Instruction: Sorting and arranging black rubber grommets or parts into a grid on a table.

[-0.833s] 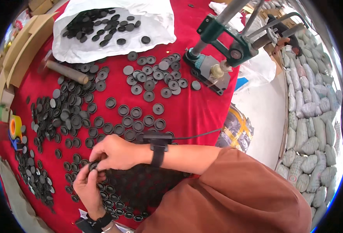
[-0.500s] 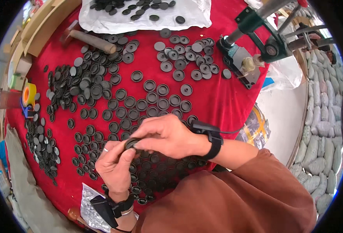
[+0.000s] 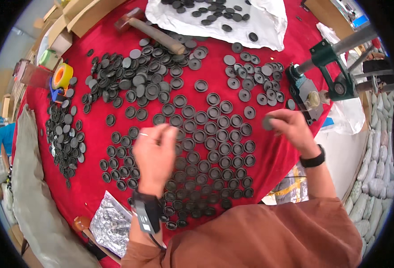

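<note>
Between the thumb and fingers of my right hand (image 3: 293, 129) is a round black disc (image 3: 267, 123), held above the cloth at the right, near the press. My left hand (image 3: 154, 154) hovers over the middle of the table with its fingertips pinched together, close to a black cap (image 3: 159, 119). Whether it holds anything small is hidden. Rows of black ring-rimmed caps (image 3: 212, 143) lie between and below my hands. Beyond my right hand is a loose group of discs with small centre holes (image 3: 248, 83).
A green and grey hand press (image 3: 310, 96) stands at the right edge of the red cloth (image 3: 268, 161). A hammer (image 3: 159, 35) lies across heaped caps (image 3: 139, 80). Further out are a white sheet (image 3: 214, 24) with discs, a tape roll (image 3: 63, 76) and a clear bag (image 3: 112, 221).
My hands have come apart from around one black piece. The right has moved right, carrying a disc; the left stays near the middle. The view has shifted, too.
</note>
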`<state>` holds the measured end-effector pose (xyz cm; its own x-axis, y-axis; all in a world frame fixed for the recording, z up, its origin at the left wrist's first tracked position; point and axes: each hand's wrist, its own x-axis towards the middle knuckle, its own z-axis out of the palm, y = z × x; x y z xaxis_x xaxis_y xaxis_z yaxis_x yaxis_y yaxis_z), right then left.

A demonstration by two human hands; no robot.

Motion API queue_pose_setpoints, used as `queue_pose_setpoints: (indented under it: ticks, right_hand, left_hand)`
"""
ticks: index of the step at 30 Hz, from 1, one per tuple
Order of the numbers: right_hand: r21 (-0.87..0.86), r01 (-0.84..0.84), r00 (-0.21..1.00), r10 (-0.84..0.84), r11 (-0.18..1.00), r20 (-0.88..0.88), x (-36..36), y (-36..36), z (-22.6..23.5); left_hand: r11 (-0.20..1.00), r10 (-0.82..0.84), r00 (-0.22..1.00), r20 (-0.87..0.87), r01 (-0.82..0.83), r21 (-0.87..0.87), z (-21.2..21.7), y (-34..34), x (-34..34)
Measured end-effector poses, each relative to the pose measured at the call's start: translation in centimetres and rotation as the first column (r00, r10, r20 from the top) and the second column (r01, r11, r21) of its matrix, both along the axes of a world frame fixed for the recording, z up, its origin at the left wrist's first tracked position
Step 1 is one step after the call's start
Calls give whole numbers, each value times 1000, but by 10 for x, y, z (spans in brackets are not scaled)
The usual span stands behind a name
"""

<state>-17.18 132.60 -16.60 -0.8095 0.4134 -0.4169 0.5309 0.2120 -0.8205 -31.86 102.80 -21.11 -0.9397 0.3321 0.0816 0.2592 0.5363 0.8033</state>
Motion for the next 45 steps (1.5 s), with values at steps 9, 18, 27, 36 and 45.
queue_pose_setpoints:
  ticks: [9, 18, 27, 36, 45]
  right_hand:
    - [730, -53, 917, 323, 681, -235, -40, -3, -11]
    - [683, -256, 834, 513, 685, -201, -196, -138, -61]
    - [586, -230, 851, 453, 777, -266, -194, -112, -63]
    - [720, -430, 728, 681, 545, -79, -194, -145, -70]
    - [793, -273, 727, 656, 544, -200, -223, -158, -67]
  left_hand:
    - [873, -192, 927, -323, 11, -487, -47, -41, -63]
    - [802, -296, 898, -325, 48, -595, -27, -42, -30]
    - [835, 100, 904, -415, -303, -459, -42, -88, -97]
    - [865, -42, 959, -279, -104, -490, -24, -82, -84]
    - [918, -62, 929, -366, -91, -386, -27, -35, -89]
